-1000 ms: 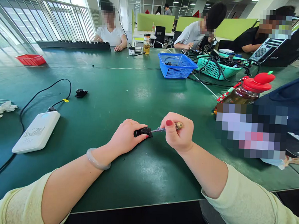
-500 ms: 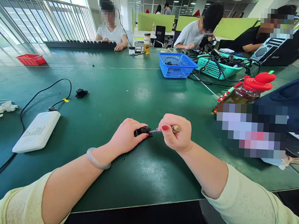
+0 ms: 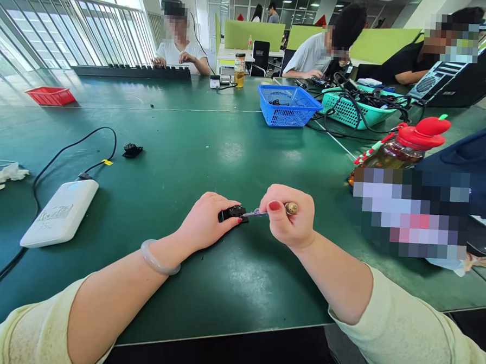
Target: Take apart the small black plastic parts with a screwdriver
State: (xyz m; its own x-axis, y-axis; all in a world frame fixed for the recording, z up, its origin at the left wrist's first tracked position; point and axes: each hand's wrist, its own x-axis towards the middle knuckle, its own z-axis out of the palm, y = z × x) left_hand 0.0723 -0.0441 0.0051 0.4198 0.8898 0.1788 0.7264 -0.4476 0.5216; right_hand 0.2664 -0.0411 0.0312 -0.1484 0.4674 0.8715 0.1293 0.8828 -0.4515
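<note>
On the green table, a small black part (image 3: 236, 211) with a knobbly top lies between the thumb and fingers of my left hand (image 3: 203, 219), which pinches it from the left. My right hand (image 3: 289, 214) is closed in a fist around a slim hand tool (image 3: 259, 212) with a thin metal shaft. A round brass-coloured end of it pokes out beside my thumb. The shaft points left, and its tip meets the right side of the black part. Most of the tool's handle is hidden in my fist, so its exact kind does not show.
A white power bank (image 3: 60, 214) with a black cable and another small black part (image 3: 133, 150) lie to the left. Farther back are a red tray (image 3: 52, 96), a blue basket (image 3: 290, 108) and a green basket (image 3: 355, 109) of cables. A red-lidded jar (image 3: 408, 147) stands right.
My right fist has shifted slightly to the right, showing a little more of the tool's shaft. My left hand and the black part stay in place. The person opposite has raised a hand.
</note>
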